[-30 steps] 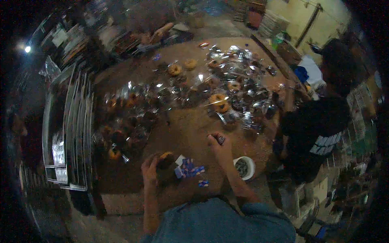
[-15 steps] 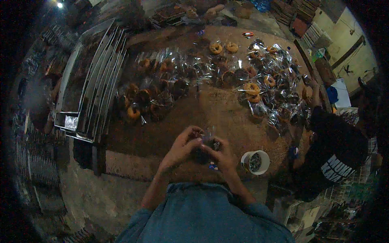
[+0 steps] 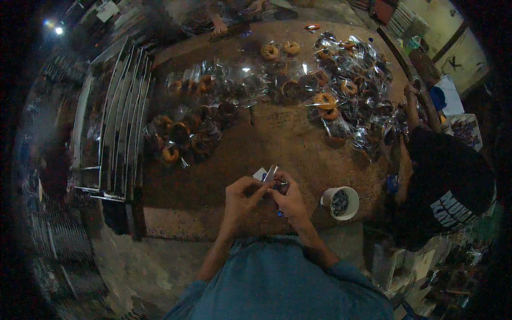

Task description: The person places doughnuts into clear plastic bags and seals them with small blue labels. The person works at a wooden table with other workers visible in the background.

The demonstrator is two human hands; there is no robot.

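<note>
Near the front edge of the table, my left hand (image 3: pixel 241 197) and my right hand (image 3: pixel 291 196) meet with fingertips close together. A shiny strip of clear plastic film (image 3: pixel 271 173) rises between them, pinched by the left thumb and fingers. My right fingers curl around part of the same film; a dark, glinting part of it shows there, but its contents are hidden. Just beyond the fingertips lies a small white and blue piece (image 3: pixel 260 174), partly covered. To the right of my right hand stands a white tub (image 3: pixel 354 204) with small grey bits inside.
Ring-shaped doughnuts (image 3: pixel 325 101) in clear wrappers lie heaped at the right and left of the brown table (image 3: pixel 298 144). Metal trays (image 3: pixel 109 122) stand on edge at the left. A co-worker in a black shirt (image 3: pixel 445 186) leans in at right; another person's hand (image 3: pixel 217 26) rests at the far edge.
My hands have turned and drawn together at the fingertips. A shiny film strip and a white and blue piece now show beyond them. The whole view has shifted slightly.
</note>
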